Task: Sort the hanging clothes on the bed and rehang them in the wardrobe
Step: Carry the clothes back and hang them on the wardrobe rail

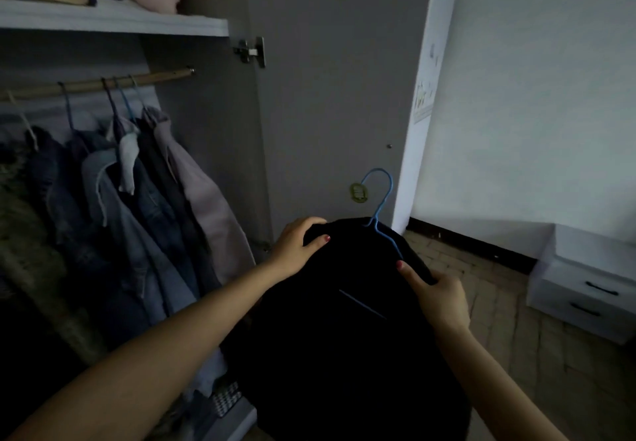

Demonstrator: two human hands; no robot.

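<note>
I am standing in front of the open wardrobe [213,24], and I hold a black top [344,337] out in front of me, near the middle of the view and a bit to the right of the clothes inside. My left hand [297,246] is closed on the top's left shoulder, with the fingers curled over the far edge and the thumb on the near side. My right hand [435,291] is closed on the right shoulder in the same way. The 2 hands are apart, 1 on each shoulder, and I think that is so the top stays spread flat on its blue hanger [380,206] and does not slip off. The hanger's hook sticks up on the far side of the collar, free and pointing up, so it looks ready to go over the wooden rail [103,84]. The rail is up and to the left, far from the hook for now. On the rail I can count about 5 hooks, with jeans-blue, grey and pale pink hanging clothes [137,199] packed close. There is a bare bit of rail at its right end, and I think that is the best spot. The top is very dark, almost black, soft and droopy, with 1 thin slanted line across its front. The room is dim, so I cannot tell if it is a shirt or a jumper.
</note>
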